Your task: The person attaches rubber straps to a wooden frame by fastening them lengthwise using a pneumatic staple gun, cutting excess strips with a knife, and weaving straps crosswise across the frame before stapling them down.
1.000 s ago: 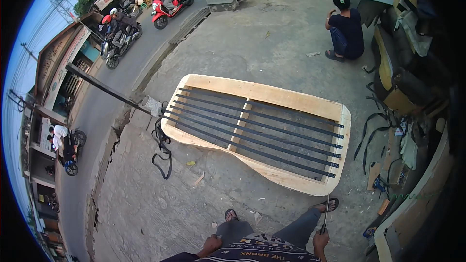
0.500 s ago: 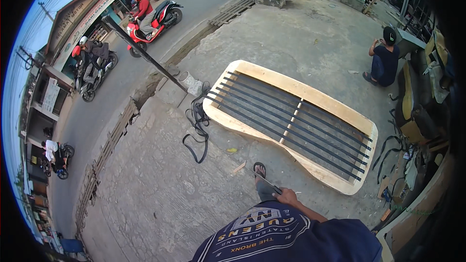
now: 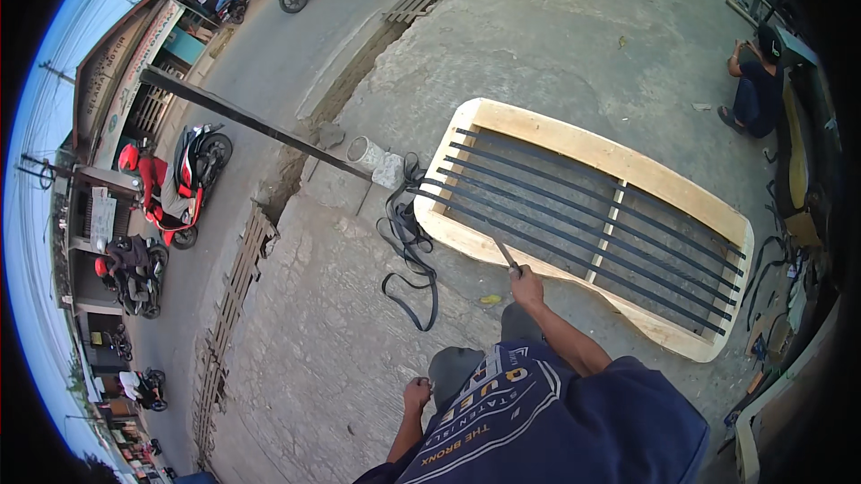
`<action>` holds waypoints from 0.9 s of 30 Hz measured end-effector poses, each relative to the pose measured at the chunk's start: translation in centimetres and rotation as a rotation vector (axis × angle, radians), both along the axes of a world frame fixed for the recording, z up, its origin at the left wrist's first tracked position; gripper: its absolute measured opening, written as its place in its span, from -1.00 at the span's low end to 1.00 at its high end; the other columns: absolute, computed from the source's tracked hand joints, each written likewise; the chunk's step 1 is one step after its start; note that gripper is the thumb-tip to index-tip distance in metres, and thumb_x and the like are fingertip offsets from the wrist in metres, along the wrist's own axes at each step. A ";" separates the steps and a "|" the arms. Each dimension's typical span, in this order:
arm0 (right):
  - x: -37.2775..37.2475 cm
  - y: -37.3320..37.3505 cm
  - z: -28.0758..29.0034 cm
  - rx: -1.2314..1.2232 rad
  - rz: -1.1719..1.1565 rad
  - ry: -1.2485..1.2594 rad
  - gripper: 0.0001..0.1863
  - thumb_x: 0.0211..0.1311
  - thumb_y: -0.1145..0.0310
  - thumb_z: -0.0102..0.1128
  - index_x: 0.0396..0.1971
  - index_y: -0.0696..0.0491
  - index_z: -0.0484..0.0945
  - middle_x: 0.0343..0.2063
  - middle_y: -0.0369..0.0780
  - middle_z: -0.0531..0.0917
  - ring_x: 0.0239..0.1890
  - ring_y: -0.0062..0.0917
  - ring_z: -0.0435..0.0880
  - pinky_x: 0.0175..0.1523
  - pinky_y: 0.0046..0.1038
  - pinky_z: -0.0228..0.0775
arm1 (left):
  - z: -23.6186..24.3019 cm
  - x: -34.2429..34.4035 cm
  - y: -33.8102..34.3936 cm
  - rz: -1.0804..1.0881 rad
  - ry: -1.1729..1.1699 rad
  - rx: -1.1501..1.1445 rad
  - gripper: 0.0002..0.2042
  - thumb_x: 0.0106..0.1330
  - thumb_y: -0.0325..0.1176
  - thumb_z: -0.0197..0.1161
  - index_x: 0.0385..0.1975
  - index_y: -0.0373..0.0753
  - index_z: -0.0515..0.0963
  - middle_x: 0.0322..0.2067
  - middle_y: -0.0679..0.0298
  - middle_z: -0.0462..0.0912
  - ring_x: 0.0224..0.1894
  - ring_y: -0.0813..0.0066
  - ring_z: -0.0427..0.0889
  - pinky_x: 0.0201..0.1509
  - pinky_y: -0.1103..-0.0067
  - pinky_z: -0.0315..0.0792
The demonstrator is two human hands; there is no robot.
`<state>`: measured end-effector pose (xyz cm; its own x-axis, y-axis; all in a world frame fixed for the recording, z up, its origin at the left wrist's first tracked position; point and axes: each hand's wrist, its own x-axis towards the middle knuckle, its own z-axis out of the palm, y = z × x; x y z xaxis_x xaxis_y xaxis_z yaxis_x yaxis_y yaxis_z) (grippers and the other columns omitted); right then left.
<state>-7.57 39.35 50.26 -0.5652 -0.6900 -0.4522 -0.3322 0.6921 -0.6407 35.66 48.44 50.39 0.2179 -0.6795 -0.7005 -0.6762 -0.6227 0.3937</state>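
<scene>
My right hand [image 3: 527, 288] is closed round a long, slim dark metal tool [image 3: 507, 252], whose exact kind I cannot make out. The tool's tip reaches over the near left side of a pale wooden frame [image 3: 556, 136] lying on the concrete. Several black webbing straps [image 3: 529, 190] run lengthwise across the frame, over a wooden crossbar [image 3: 608, 226]. From its left end a loose tangle of black strap [image 3: 414, 255] trails onto the ground. Low beside my knee, my left hand [image 3: 417, 392] has curled fingers; whatever they may hold is hidden.
A dark post [image 3: 260, 130] slants up beside a whitish bucket [image 3: 363, 152] left of the frame. Past a slatted drain cover [image 3: 235, 291] runs a road with motorbikes [image 3: 184, 188]. At the right a person [image 3: 758, 80] squats near stacked materials [image 3: 803, 215].
My view has shifted, and I have come nearer the frame. The right hand with the tool has risen to its near edge. My left hand has come into view. Motorbikes have moved along the road.
</scene>
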 end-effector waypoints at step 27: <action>19.8 -44.7 -46.2 -0.573 -0.400 -0.178 -0.46 0.61 0.06 -0.14 0.52 -0.30 0.20 -0.70 -0.21 0.51 -0.65 -0.55 0.54 -0.42 -0.34 0.43 | -45.3 -23.7 -78.1 -1.294 0.067 -0.895 -0.79 0.41 -0.27 0.20 -0.16 -0.30 0.55 -0.18 0.01 0.61 -0.03 -0.05 0.58 0.08 0.08 0.31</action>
<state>12.19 -5.37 4.10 -0.7757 -0.6017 -0.1905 0.0202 0.2781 -0.9603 11.97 -29.69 5.07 -0.8304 -0.5564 0.0307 -0.5119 0.7834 0.3524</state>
